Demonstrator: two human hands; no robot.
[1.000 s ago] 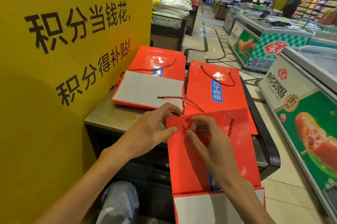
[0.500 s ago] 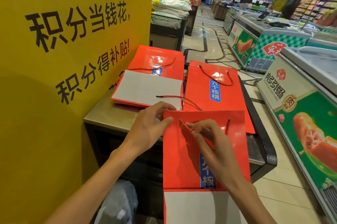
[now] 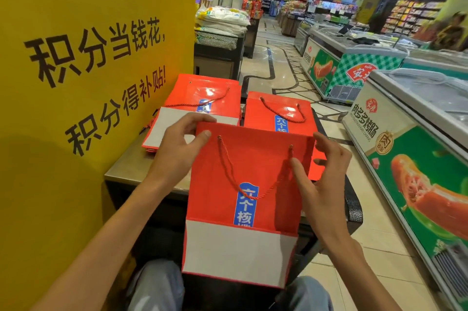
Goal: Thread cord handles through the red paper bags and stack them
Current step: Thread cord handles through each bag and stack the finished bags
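I count three lots of red bags and two hands. Far left is a yellow sign [image 3: 88, 57] with black print, its top line cut off by the frame. Beside it on the bench [image 3: 126, 169] lies the left pile [image 3: 202, 98] of flat bags, a loose cord trailing across the top one; I cannot tell how many bags are in that pile, and its near white flap is partly behind my left hand [image 3: 177, 148]. That hand pinches the top left corner of the held bag [image 3: 243, 179], thumb on the front face and fingers curled over the edge behind. This bag stands up between the two hands, in front of the bench and over my knees, with one cord [image 3: 228, 171] looped through both of its top holes and hanging in front of the blue label; its white base flap is folded up at the bottom. Behind it, the right pile [image 3: 278, 113] shows one bag with its cord threaded, the lower part hidden by the held bag. My right hand [image 3: 321, 179] is at the bag's right edge, fingers spread; the forefinger tip touches the cord just below the right hole, and I cannot tell whether the thumb behind grips the paper. Further right stand two freezers [image 3: 405, 146], the near one cut off by the frame.
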